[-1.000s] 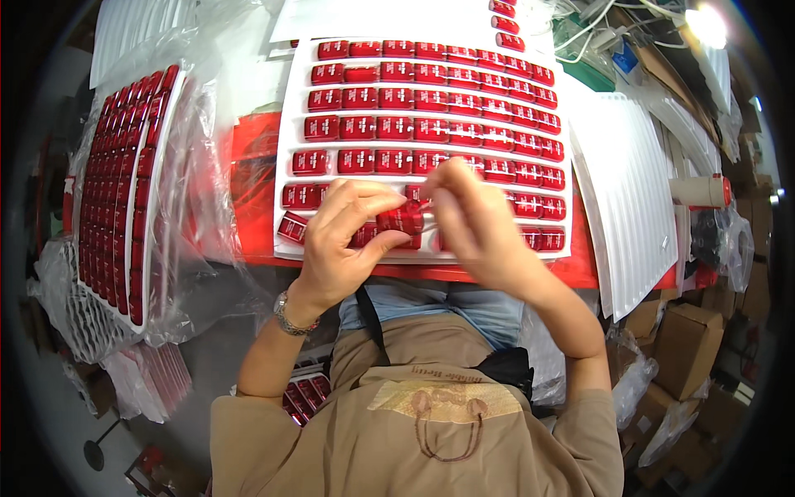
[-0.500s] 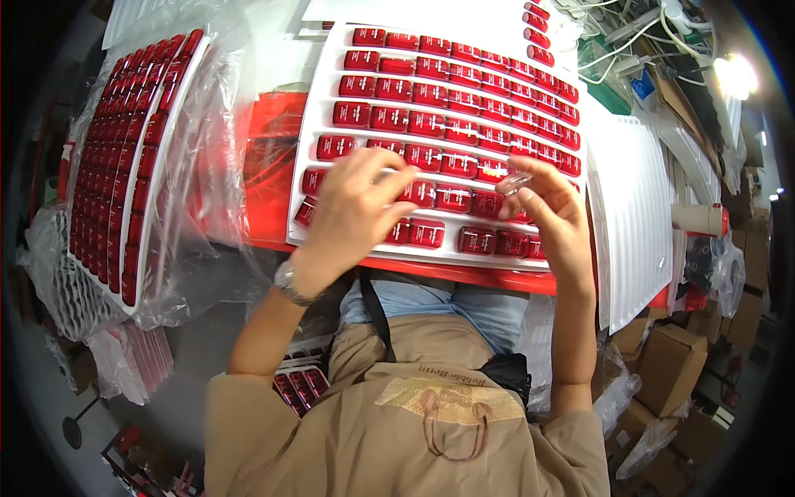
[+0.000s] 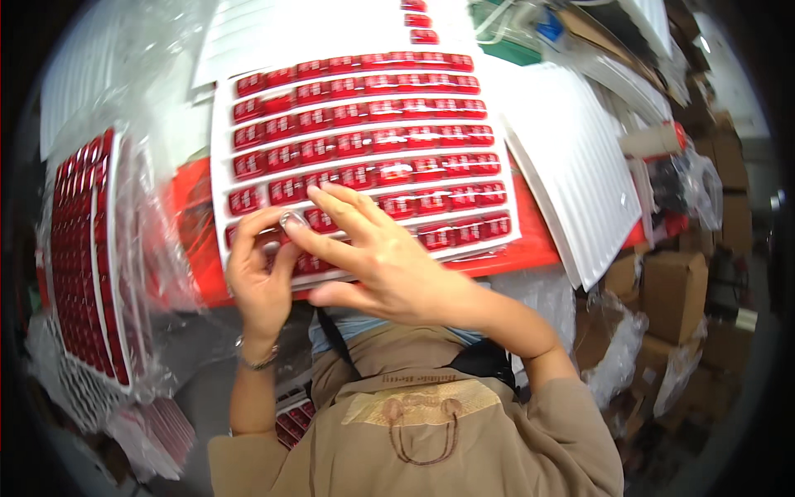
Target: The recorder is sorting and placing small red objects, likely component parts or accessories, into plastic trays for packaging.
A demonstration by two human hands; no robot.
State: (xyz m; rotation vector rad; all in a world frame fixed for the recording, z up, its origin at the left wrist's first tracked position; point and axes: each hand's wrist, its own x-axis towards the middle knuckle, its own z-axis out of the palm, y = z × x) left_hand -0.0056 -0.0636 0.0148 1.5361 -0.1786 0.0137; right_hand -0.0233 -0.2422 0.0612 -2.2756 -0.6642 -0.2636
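A white ribbed tray (image 3: 222, 157) on the table carries rows of small glossy red pieces with pale print (image 3: 316, 120). Over its near left corner my left hand (image 3: 258, 277) curls its fingers and thumb, with a small clear piece (image 3: 291, 219) at the index fingertip. My right hand (image 3: 377, 261) reaches across from the right, its fingers spread and its index tip against that clear piece. Between them the two hands cover part of the nearest rows. Blur hides exactly how the clear piece is gripped.
At the left, another filled tray (image 3: 83, 257) leans in clear plastic wrap (image 3: 153, 248). White ribbed trays (image 3: 571, 166) are stacked at the right, on the red table cover (image 3: 538, 217). Several cardboard boxes (image 3: 675, 294) and plastic bags stand beyond the table's right side.
My right hand has swung left, bringing the clear piece from the tray's right side to my left hand. My left hand has dropped toward the near left corner. The whole view has shifted.
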